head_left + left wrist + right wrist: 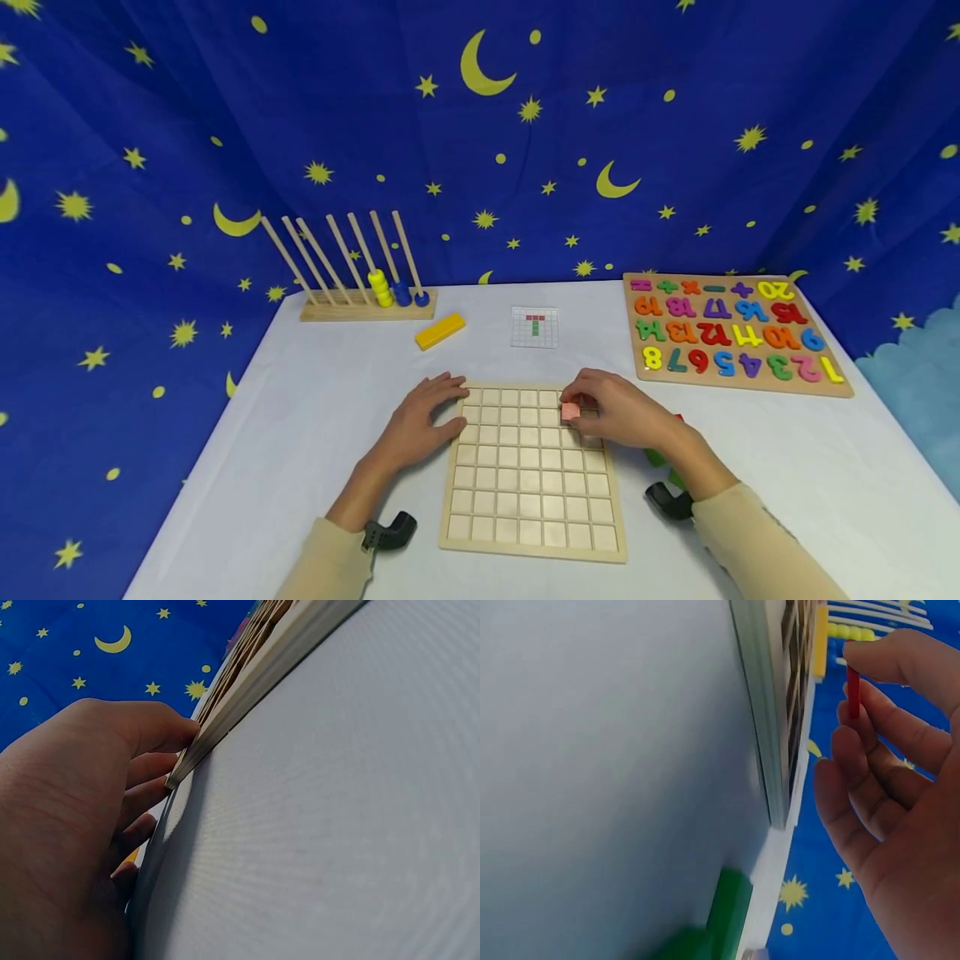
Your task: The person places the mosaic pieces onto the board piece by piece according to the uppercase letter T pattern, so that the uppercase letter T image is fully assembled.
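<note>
A square wooden grid board point(529, 480) with rows of shallow square cells lies on the white table. My right hand point(618, 410) pinches a thin square red tile point(571, 412) between thumb and fingertips, over the board's far right part. Edge-on in the right wrist view, that tile point(853, 691) stands clear of the board's surface. At the far left corner, my left hand point(420, 421) touches the board's side with relaxed fingers and thumb. Green pieces point(655, 457) lie partly hidden under my right forearm, and a bit of red point(678, 417) shows there too.
Beyond the board lies a small grid card point(535, 342) printed with a red and green T. A yellow bar point(440, 331) is left of it. Behind stands a wooden peg rack point(367, 312) with yellow and blue beads. A number puzzle board point(720, 333) lies at the far right.
</note>
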{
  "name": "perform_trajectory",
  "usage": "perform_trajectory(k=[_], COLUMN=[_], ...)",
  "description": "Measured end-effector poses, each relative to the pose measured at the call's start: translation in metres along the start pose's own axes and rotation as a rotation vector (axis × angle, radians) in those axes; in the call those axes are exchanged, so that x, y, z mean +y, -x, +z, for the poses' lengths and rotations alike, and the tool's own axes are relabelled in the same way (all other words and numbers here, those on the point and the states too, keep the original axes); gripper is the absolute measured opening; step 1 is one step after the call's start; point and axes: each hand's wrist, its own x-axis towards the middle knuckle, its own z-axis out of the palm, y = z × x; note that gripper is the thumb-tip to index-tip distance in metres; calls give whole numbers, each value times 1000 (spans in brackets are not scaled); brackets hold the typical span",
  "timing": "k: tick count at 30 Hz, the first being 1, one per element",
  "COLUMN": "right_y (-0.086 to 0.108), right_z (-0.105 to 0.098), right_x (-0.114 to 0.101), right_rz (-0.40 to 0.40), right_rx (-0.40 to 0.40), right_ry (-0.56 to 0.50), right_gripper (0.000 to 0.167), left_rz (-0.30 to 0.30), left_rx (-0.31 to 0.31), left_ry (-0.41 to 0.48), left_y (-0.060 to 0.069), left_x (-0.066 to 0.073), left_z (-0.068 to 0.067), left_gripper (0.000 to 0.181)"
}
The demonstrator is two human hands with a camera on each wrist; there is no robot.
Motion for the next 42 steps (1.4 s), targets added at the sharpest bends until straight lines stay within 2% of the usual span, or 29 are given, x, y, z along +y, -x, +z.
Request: perform_trajectory(k=[19,25,42], right_y=[-22,-30,-49], right_z=[15,18,27], right_x=[-20,-23,-35], right_rz=[-27,-65,-80], right_rx=[-19,-21,-94], right_ry=[25,37,43], right_gripper=[21,21,21], left_rz=[-23,-30,-39], left_rx=[-6,-2,-5], left_ry=[3,4,3], left_y=[1,0,-1], left_x=[0,-1,1], left_z=[1,1,0], left_gripper=[44,44,44])
